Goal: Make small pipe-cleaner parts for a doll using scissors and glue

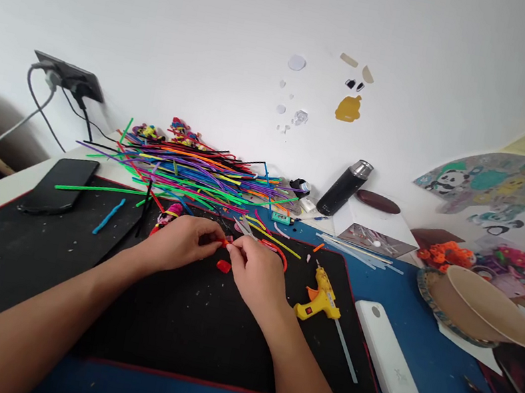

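My left hand (183, 245) and my right hand (259, 276) meet above the black mat (188, 332), fingertips pinched together on a small orange-red piece (226, 243). Its exact kind is too small to make out. Just below the fingertips, a shiny red piece (223, 266) lies on the mat. Scissors (244, 226) lie behind my right hand, which partly hides their red handles. Beside my left hand is a small pink and red figure (168, 215), partly covered by that hand.
A heap of colourful pipe cleaners (195, 174) lies along the wall. On the right are a yellow glue gun (323, 299), a white power bank (386, 350), a black flask (345, 187) and a beige bowl (491, 308). A phone (61, 185) rests at the left.
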